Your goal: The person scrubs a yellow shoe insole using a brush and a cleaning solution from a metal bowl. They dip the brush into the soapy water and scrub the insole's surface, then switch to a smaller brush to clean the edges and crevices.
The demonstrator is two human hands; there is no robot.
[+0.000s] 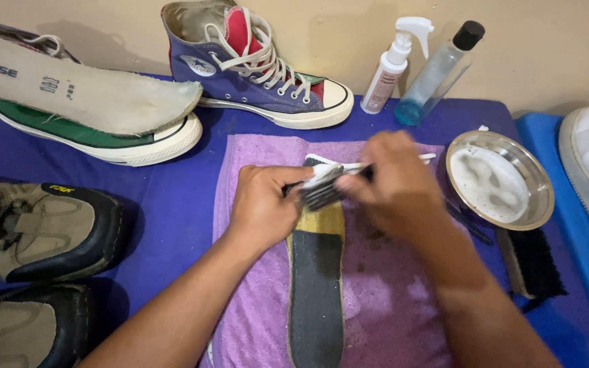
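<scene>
- Nearest the camera, two forearms reach in over a purple towel point(253, 300) on which a dark insole point(316, 286) lies lengthwise, toe end toward twelve o'clock.
- Left hand point(262, 204) is curled, pinning the insole's toe end.
- Right hand point(397, 178) is closed round a small brush point(322, 189) on the toe; it is blurred, so I judge scrubbing is in hand.
- Next, I'd guess, the brush needs working down toward the heel at six o'clock.
- At three o'clock, a metal bowl point(500, 180) holds foamy liquid.
- At one o'clock, a white spray bottle point(395, 65) and a clear bottle point(439, 71) with a little blue liquid.
</scene>
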